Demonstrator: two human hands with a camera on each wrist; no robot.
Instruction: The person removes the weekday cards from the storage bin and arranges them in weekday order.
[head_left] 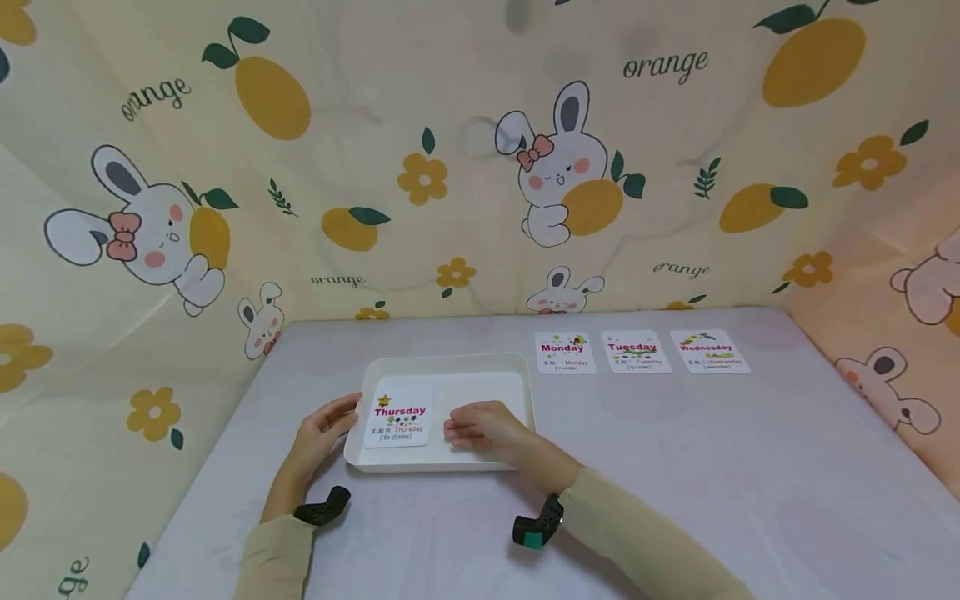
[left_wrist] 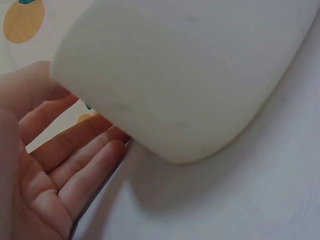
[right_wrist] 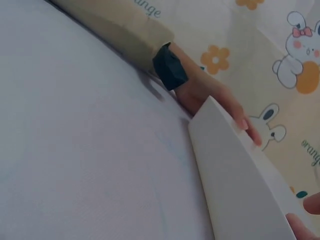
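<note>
A white tray [head_left: 480,465] lies on the table, and a square "Thursday" card [head_left: 398,421] rests in its left half. My left hand [head_left: 318,442] holds the tray's left edge; in the left wrist view, that hand [left_wrist: 55,170] has its fingertips partly hidden behind the tray wall [left_wrist: 150,100]. Over the tray's right half is my right hand [head_left: 498,437], fingers pointing left, beside the Thursday card but apart from it. Only some right fingers [right_wrist: 312,204] show at the edge of the right wrist view, and nothing is visible between them.
Three cards stand in a row at the back right of the table: Monday [head_left: 565,354], Tuesday [head_left: 636,352] and Wednesday [head_left: 709,352]. A printed cloth [head_left: 465,100] with rabbits and oranges hangs behind the table. Each wrist wears a dark band.
</note>
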